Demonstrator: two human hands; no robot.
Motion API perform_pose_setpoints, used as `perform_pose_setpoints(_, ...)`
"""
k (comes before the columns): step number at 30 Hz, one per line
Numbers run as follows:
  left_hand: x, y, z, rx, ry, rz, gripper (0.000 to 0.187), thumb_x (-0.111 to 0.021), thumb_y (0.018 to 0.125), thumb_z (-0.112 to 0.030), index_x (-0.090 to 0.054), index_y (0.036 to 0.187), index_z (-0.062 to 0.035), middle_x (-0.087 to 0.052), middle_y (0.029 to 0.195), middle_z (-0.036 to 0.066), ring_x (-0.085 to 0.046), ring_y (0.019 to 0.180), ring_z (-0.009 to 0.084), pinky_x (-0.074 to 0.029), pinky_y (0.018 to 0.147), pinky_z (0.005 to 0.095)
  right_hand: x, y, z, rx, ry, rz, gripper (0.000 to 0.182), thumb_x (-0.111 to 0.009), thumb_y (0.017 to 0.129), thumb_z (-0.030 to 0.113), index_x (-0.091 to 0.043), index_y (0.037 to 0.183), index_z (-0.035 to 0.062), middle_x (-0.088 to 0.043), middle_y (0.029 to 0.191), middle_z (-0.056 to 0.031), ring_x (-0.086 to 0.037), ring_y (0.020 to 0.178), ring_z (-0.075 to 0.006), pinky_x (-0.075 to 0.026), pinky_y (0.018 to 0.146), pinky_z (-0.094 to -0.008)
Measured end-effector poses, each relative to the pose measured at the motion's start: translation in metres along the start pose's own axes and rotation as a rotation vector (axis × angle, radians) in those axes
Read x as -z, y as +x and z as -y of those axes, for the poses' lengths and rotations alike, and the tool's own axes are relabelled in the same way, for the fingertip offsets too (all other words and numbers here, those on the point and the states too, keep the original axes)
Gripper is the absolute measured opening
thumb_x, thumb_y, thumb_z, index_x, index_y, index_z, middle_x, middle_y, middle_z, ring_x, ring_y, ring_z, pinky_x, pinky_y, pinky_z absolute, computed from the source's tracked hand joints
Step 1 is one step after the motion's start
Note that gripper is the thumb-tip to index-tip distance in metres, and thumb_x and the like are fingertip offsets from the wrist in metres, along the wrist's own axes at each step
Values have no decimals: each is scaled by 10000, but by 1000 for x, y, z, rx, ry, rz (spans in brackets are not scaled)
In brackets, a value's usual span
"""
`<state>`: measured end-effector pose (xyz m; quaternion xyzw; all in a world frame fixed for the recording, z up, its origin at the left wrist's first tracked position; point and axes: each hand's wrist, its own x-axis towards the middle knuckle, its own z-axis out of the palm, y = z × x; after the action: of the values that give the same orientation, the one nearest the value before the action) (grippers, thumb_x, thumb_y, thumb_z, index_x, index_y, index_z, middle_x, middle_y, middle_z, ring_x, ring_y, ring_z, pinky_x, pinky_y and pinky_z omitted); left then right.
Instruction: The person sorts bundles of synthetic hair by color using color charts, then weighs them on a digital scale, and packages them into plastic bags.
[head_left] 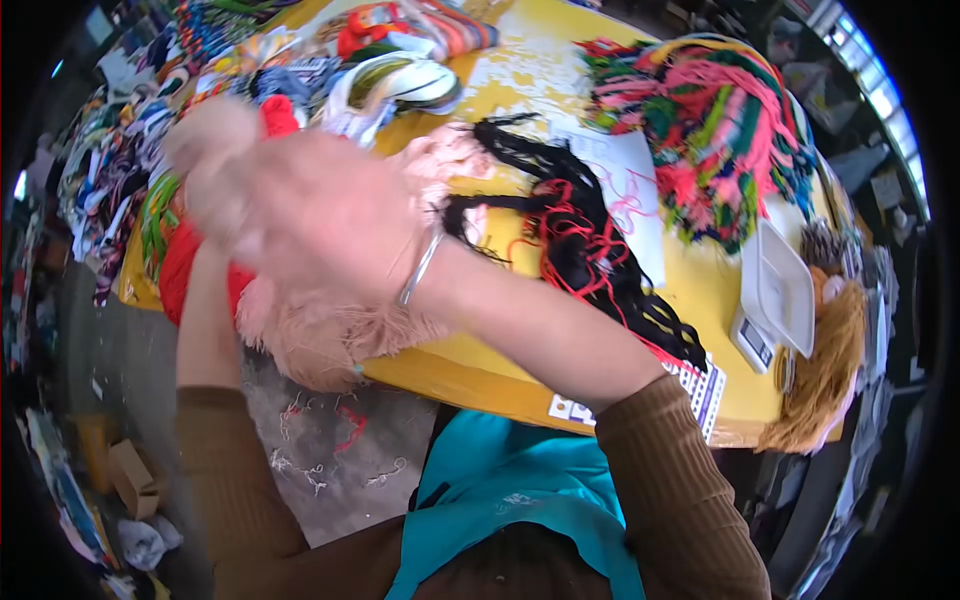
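My right hand (335, 215) reaches across to the left, a silver bangle at its wrist, and is smeared by motion. Partly behind it, my left hand (222, 195) is raised and just as blurred, so the fingers of both are not distinct and I cannot tell what they hold. Beneath them lies a bundle of pale pink yarn (310, 335), its cut ends fanning over the table edge. Red yarn (185, 265) hangs at the left corner beside my left wrist. To the right of my right hand is a black yarn bundle (590, 235) tangled with thin red strands.
The yellow table (500, 385) carries multicoloured skeins (400, 85) at the back left and a mixed yarn pile (720, 130) at the back right. A scale with a white tray (778, 285) stands at the right, near brown yarn (825, 370). Thread scraps (350, 430) litter the floor.
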<state>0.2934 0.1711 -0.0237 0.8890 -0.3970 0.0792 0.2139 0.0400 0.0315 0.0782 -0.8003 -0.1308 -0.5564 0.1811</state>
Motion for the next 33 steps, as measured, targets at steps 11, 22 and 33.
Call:
perform_pose_setpoints(11,110,-216,-177,-111,-1303,-107,493,-555,883,-271,-501,1238,68,-459,1316,242,-482,1198,349,-393,1054,419,86,-15,131,-189,379,-114,498,-690,626,164,-590,1101,53,-580,987,-93,-561,871,-278,-492,682,-383)
perform_pose_setpoints(22,95,-224,-239,-178,-1623,-173,392,-436,938,-248,-549,1193,27,-550,1206,173,-539,1117,270,-416,1020,396,164,-63,147,-448,477,-122,581,-682,633,89,-601,1204,21,-591,1112,-149,-603,942,-322,-521,771,-388)
perform_pose_setpoints(33,102,-151,-283,-116,-815,-97,287,-493,928,-86,-588,1163,50,-612,1159,132,-587,1037,202,-448,920,307,174,-140,138,-544,412,24,536,-713,667,95,-619,1192,44,-621,1083,-145,-626,885,-307,-533,736,-363)
